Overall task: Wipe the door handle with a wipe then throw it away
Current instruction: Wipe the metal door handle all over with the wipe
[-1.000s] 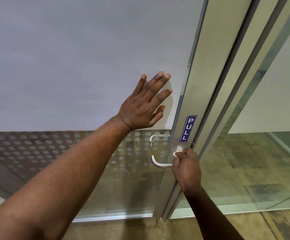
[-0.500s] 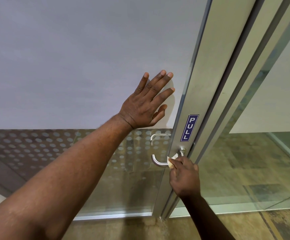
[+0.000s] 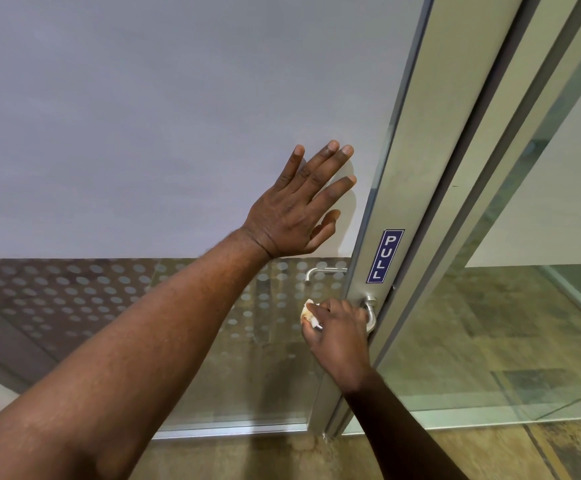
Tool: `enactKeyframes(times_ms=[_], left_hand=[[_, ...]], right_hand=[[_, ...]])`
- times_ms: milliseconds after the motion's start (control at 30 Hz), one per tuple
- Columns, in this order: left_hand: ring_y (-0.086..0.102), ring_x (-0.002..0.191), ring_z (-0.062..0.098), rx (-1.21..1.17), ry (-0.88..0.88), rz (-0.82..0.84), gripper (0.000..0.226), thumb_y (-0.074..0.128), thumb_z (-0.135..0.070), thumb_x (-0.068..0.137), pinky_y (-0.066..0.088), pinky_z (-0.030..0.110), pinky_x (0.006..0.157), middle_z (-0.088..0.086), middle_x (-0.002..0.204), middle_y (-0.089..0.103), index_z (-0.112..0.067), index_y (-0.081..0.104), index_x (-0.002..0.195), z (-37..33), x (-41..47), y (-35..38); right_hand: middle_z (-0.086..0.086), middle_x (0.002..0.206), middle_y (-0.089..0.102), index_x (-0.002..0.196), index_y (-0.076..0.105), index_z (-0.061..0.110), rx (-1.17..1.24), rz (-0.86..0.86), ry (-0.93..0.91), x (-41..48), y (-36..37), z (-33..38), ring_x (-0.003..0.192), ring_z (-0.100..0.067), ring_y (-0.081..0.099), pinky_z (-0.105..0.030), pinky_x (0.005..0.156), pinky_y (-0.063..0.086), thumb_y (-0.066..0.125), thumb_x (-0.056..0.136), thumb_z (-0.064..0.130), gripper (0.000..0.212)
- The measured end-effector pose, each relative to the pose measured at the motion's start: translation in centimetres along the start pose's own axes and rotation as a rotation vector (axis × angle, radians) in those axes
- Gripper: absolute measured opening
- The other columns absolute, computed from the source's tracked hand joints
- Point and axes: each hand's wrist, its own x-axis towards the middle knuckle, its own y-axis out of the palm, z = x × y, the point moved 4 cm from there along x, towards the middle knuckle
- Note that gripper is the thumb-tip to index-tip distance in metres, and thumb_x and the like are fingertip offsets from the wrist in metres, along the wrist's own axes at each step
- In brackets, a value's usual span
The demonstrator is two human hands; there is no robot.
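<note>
A brushed metal lever door handle [image 3: 369, 311] sticks out of the aluminium door stile below a blue PULL sticker [image 3: 380, 256]. My right hand [image 3: 337, 336] is closed around the handle's bar with a small white wipe [image 3: 309, 313] bunched in it; the wipe shows at the left of my fingers, near the bar's free end. Most of the bar is hidden under that hand. My left hand [image 3: 299, 206] lies flat, fingers spread, on the frosted glass of the door, above and left of the handle.
The glass door panel [image 3: 178, 116] is frosted above and dotted lower down. A second handle [image 3: 320, 271] shows through the glass on the far side. The door frame [image 3: 483, 168] and a clear glass wall [image 3: 524, 323] stand to the right. Brown patterned floor lies below.
My right hand with the wipe has slid left along the handle, from its base at the stile out toward the free end. My left hand stays pressed on the glass.
</note>
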Motion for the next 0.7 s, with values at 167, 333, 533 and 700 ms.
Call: enactKeyframes(times_ms=[167,333,533,700], left_hand=[[0.034,0.147,0.040,0.002,0.004,0.011,0.057,0.058,-0.025,0.093,0.005,0.053,0.124,0.025,0.156,0.039,-0.010,0.039,0.145,0.1,-0.1,0.1],[0.032,0.148,0.040,-0.008,-0.006,0.028,0.056,0.058,-0.026,0.094,0.003,0.052,0.124,0.025,0.157,0.038,-0.010,0.040,0.145,0.2,-0.2,0.1],[0.029,0.150,0.039,-0.039,-0.029,0.062,0.055,0.057,-0.027,0.094,0.003,0.053,0.124,0.025,0.158,0.034,-0.009,0.044,0.144,0.2,-0.1,-0.2],[0.025,0.151,0.040,-0.117,-0.079,0.051,0.053,0.060,-0.025,0.093,0.002,0.054,0.124,0.025,0.160,0.031,-0.007,0.050,0.142,-0.5,-0.2,-1.1]], right_hand=[[0.008,0.103,0.059,0.112,0.069,0.036,-0.053,0.024,-0.028,0.4,-0.5,1.5,0.099,-0.016,0.054,-0.040,0.087,0.036,0.061,0.084,0.042,0.030],[0.006,0.106,0.058,0.108,0.070,0.038,-0.073,0.015,-0.105,-1.6,-0.8,1.1,0.105,-0.016,0.053,-0.041,0.090,0.041,0.067,0.083,0.037,0.025],[0.008,0.101,0.060,0.100,0.074,0.036,-0.044,-0.014,-0.006,-4.5,-1.7,-2.6,0.100,-0.017,0.055,-0.039,0.085,0.038,0.070,0.077,0.028,0.025],[0.016,0.093,0.065,0.092,0.076,0.033,0.331,-0.100,0.268,-5.7,-3.1,-7.0,0.092,-0.006,0.060,-0.036,0.084,0.040,0.066,0.078,0.023,0.020]])
